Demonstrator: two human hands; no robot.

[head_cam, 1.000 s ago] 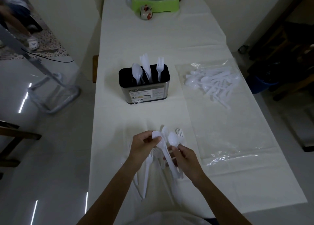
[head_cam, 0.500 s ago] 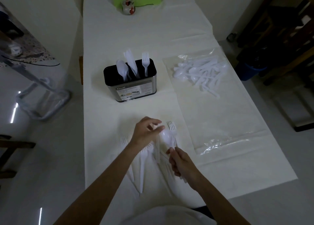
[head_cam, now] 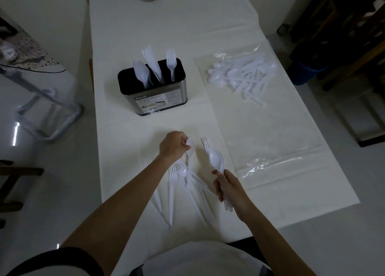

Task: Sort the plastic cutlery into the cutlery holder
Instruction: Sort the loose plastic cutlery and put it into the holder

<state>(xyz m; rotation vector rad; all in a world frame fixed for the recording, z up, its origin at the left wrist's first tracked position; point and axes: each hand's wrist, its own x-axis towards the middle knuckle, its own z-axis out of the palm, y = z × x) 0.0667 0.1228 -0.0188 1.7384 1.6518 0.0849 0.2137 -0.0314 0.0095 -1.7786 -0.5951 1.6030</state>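
I note the worktop carries the holder, with spoon, knives and fork standing in it. Loose cutlery lies between my hands. Right hand: fingers curled round a spoon-and-fork bundle. Left hand: fingers pinching a spoon at its bowl.
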